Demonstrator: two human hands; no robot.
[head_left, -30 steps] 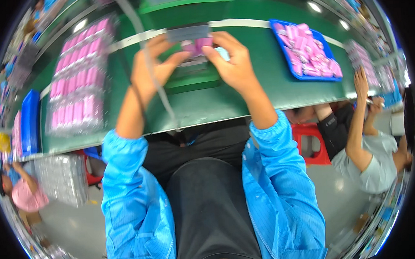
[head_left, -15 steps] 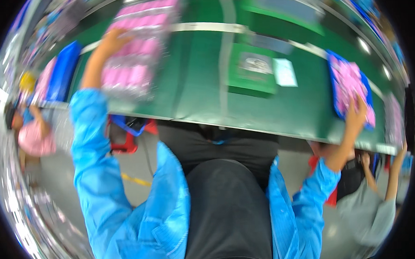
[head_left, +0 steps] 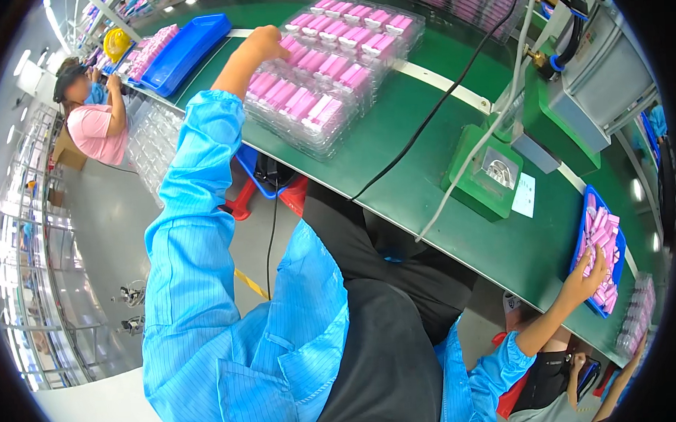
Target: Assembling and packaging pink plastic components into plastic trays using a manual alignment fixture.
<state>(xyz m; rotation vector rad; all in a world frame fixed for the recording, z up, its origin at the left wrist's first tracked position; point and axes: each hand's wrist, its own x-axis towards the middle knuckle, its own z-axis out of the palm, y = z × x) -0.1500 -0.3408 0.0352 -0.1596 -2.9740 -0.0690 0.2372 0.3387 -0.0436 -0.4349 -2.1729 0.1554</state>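
Note:
My left hand (head_left: 264,47) reaches over the left edge of a stack of clear plastic trays (head_left: 317,146), its fingers closed at a pink battery cell (head_left: 294,52) in the top tray. Rows of pink battery cells with white end pieces fill the compartments there. Far to the right, my right hand (head_left: 592,273) is at a blue bin (head_left: 581,219) heaped with loose pink battery cells (head_left: 602,224). Its thumb and fingers close on a cell in the pile; the fingertips are partly hidden among the cells.
A green fixture (head_left: 477,178) stands on the green bench (head_left: 411,186) beside a paper slip (head_left: 524,195). A black cable (head_left: 424,126) and a grey hose (head_left: 456,178) cross the bench. Another blue bin (head_left: 184,56) lies far left, near a seated person (head_left: 97,123); another person sits lower right.
The view has turned and sharpened, so the bench now slants down to the right. My left hand is still at the trays, and my right hand is still at the bin of cells.

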